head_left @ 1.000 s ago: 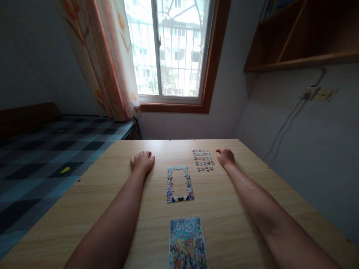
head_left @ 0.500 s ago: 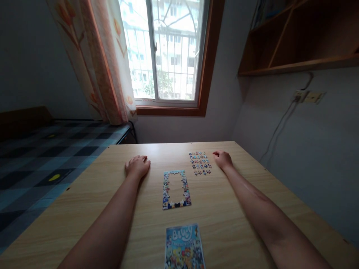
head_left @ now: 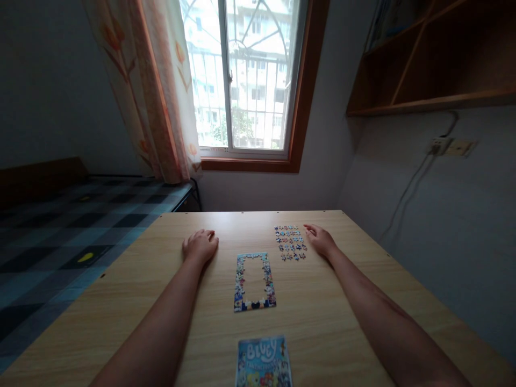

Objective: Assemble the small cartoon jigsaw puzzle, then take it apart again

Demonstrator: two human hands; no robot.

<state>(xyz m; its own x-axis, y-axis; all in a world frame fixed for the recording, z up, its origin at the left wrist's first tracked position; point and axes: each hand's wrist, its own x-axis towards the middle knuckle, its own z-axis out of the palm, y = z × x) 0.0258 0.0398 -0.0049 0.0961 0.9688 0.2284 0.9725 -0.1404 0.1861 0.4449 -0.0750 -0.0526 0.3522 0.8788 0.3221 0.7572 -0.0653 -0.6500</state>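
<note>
A jigsaw puzzle border (head_left: 239, 285), joined into an upright rectangle with a bare middle, lies on the wooden table between my hands. Behind it and to the right, loose puzzle pieces (head_left: 285, 234) are laid out in several rows. My right hand (head_left: 321, 240) rests just right of these rows, its fingers stretched towards the farthest ones and holding nothing visible. To the left of the border, my left hand (head_left: 200, 245) lies palm down on the tabletop, fingers loosely bent, with nothing seen in it. Nearest me is a "Bluey" picture (head_left: 264, 357), cut off by the lower edge.
The light wooden table (head_left: 322, 344) reaches towards a barred window (head_left: 258, 97) with a flowered curtain (head_left: 149, 107). A bed with a checked cover (head_left: 108, 219) stands to the left. On the right wall hang a wooden shelf (head_left: 423, 102) and a socket with a cord (head_left: 439, 145).
My right hand's fingers have straightened and reach a little closer to the top row of pieces. The left hand stays in place. The whole view has shifted slightly.
</note>
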